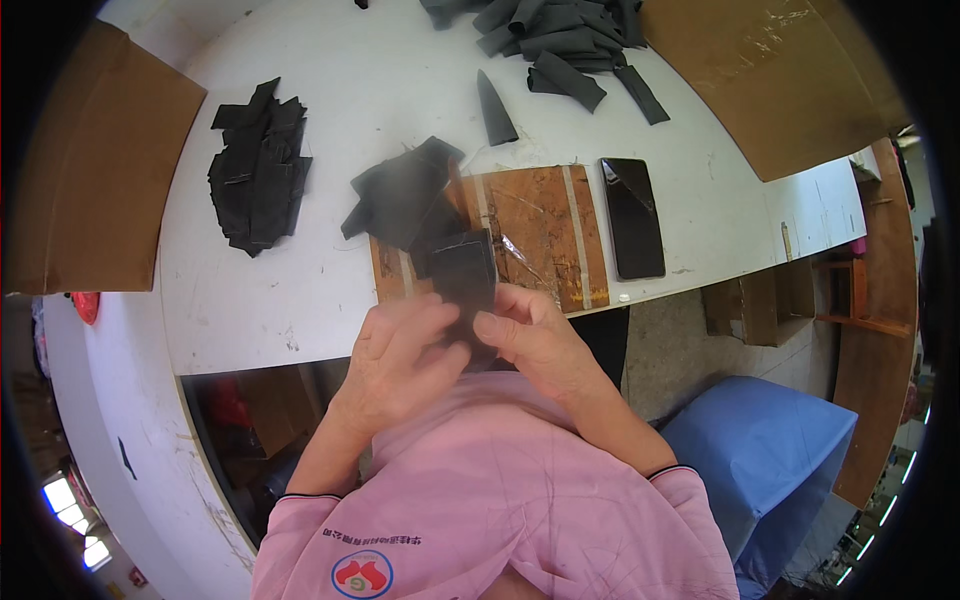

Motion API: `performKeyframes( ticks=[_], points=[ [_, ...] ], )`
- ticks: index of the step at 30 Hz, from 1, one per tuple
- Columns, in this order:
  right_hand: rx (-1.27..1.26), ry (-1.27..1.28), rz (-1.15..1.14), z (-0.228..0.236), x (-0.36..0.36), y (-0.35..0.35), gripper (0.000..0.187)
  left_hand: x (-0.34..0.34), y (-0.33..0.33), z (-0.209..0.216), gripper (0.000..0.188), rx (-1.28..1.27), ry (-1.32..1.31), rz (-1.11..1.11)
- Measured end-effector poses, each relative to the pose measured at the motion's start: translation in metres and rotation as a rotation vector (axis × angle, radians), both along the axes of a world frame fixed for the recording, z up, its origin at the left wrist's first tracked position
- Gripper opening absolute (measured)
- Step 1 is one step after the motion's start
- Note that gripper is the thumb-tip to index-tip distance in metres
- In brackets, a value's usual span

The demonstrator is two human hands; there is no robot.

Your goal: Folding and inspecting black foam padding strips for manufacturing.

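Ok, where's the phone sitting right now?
In the head view the black phone lies flat on the white table, right of centre, just beside the wooden board and beyond the right hand.

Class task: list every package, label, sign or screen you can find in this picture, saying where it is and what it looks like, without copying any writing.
Phone: flat on the white table, right of the wooden board; black rectangle, screen dark.
Logo badge: on the pink shirt, lower left; round, red and white with blue ring.
No packages or signs visible.

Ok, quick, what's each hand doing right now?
Left hand: closed on the black fabric piece.
Right hand: closed on the same black fabric piece.
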State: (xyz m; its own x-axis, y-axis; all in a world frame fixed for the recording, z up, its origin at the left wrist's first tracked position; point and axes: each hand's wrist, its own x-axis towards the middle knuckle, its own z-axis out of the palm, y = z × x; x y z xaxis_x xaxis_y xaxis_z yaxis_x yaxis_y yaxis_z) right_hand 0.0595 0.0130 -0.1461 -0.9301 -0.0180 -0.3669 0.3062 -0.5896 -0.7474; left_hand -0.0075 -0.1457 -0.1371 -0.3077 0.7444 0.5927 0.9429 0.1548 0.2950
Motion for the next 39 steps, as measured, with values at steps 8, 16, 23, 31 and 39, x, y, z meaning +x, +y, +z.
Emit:
performKeyframes(
  ticks=[8,16,23,31,39],
  points=[
    [-0.162,-0.101,-0.181,-0.002,0.01,0.022,0.014,0.015,0.039,-0.002,0.018,0.179,-0.24,0.141],
    [-0.111,0.054,-0.463,-0.002,0.011,0.021,0.012,0.031,0.045,0.01,0.032,0.417,-1.493,0.107],
    [-0.08,0.067,-0.545,-0.002,0.009,0.017,0.012,0.03,0.047,0.007,0.031,0.392,-1.594,0.043],
    [-0.009,0.063,-0.523,-0.006,0.008,0.015,0.014,0.031,0.05,0.008,0.019,0.41,-1.63,0.17],
    [-0.181,0.086,-0.489,0.0,0.005,0.014,0.014,0.028,0.046,0.005,0.013,0.431,-1.638,0.173]
  ],
)
